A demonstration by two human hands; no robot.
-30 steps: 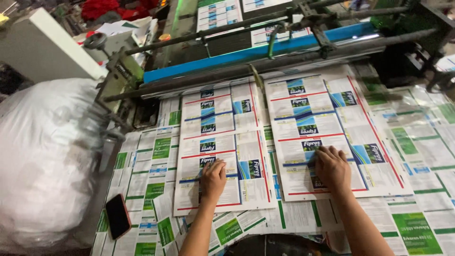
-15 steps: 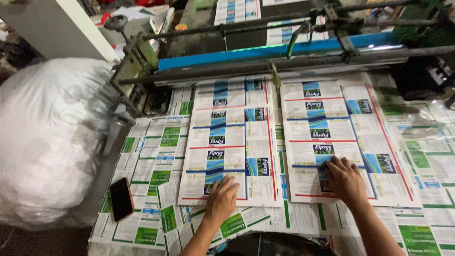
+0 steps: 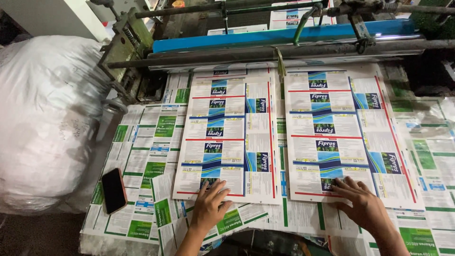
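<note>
The left hand lies flat, fingers spread, on the near edge of the left printed sheet; it grips nothing, only pressing the sheet down onto the desk. The right hand is likewise open and flat, fingers fanned, with its fingertips on the near edge of the right printed sheet. Neither hand closes on anything. Judging by the posture, the palms pin the paper so it lies smooth and square rather than curling or sliding.

The two sheets lie side by side in the middle of the desk, a narrow gap between them, their far ends reaching towards the machine. Each carries rows of repeated blue, white and green label panels with red lines along the sides. Under them the desk is covered with other printed sheets in green and white, which serve as a backing layer.

A black phone lies near the left edge of the desk, well apart from the left hand, out of the way of the sheets. Off the left edge stands a large white plastic sack. Along the far edge runs the machine, with a blue bar and dark metal rollers above the sheets' far ends.
</note>
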